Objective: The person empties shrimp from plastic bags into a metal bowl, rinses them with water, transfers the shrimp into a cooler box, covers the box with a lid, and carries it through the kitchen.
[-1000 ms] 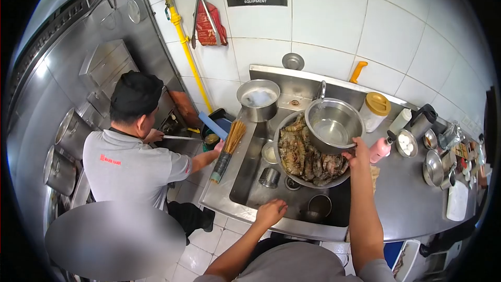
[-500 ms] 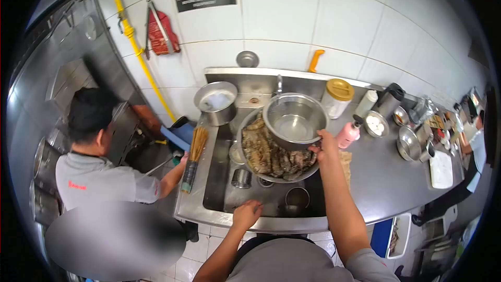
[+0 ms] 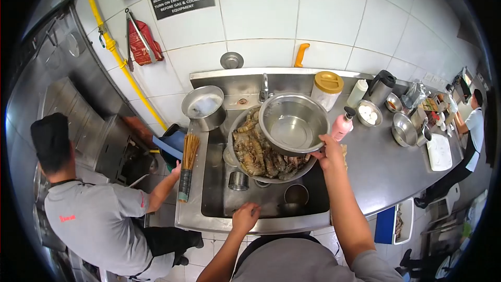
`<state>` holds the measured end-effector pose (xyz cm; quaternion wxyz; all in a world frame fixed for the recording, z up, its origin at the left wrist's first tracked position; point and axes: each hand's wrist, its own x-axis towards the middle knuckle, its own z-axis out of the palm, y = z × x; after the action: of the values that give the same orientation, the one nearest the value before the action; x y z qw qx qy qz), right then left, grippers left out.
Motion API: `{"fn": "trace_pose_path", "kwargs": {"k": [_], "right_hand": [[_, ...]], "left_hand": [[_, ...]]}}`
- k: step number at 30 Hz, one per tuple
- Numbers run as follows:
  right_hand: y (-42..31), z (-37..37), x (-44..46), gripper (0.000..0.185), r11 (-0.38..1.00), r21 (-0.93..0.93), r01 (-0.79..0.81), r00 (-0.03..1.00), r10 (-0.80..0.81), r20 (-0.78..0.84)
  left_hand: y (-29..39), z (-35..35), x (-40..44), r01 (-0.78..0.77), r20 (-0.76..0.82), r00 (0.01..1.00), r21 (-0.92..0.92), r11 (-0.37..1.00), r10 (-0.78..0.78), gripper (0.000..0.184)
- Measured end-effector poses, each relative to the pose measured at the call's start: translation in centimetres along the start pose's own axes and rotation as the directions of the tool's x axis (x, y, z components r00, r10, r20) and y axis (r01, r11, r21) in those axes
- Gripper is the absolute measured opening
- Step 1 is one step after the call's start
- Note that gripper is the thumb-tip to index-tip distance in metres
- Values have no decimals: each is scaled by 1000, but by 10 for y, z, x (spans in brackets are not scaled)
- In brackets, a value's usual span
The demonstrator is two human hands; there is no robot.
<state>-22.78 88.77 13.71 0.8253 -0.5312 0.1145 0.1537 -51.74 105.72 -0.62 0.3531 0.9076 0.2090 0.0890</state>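
Observation:
My right hand (image 3: 330, 152) is closed on the near right rim of a steel mixing bowl (image 3: 293, 124), tilted slightly, with what looks like a little clear water in its bottom. That bowl overlaps a larger steel basin (image 3: 233, 163) of prawns (image 3: 252, 151), which sits over the sink (image 3: 214, 201). Whether the two rims touch I cannot tell. At the sink's front edge my left hand (image 3: 245, 218) has its fingers loosely curled, with nothing visible in them. Below the basin, a small steel cup (image 3: 238, 180) and a round container (image 3: 296, 195) are in the sink.
A pot (image 3: 203, 107) with whitish contents and a stick broom (image 3: 189, 164) are left of the sink. To the right are a gold-lidded jar (image 3: 327, 90), a pink pump bottle (image 3: 342, 124) and a bowl of eggs (image 3: 369, 113). A co-worker (image 3: 99, 219) stands at left, another at far right.
My view has shifted slightly, and the sign on the wall is now sharp. The co-worker at left has moved further left and straightened away from the sink. My hands and the bowl are nearly unchanged.

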Motion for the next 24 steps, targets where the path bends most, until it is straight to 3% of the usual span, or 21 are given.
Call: {"fn": "trace_pose_path", "kwargs": {"k": [6,9,13,19,21,24], "right_hand": [[-26,-41,-49,15,997,82,9,998,-4,-59],[-29,-100,-63,17,992,122,-7,995,19,-97],[-45,-147,-114,17,977,207,58,965,-2,-261],[-52,-266,-182,21,960,183,212,849,-88,-520],[-65,-280,-210,10,936,193,293,798,-129,-589],[-61,-345,-239,5,919,206,336,705,-100,-702]], "left_hand": [[8,-4,5,24,61,998,-163,986,-14,19],[17,0,5,-41,93,994,-198,979,61,18],[50,6,13,-170,170,952,-395,903,254,14],[116,30,19,-203,284,862,-566,799,420,9],[131,48,22,-291,251,831,-564,773,496,9],[178,75,20,-270,275,787,-650,710,551,8]]}}
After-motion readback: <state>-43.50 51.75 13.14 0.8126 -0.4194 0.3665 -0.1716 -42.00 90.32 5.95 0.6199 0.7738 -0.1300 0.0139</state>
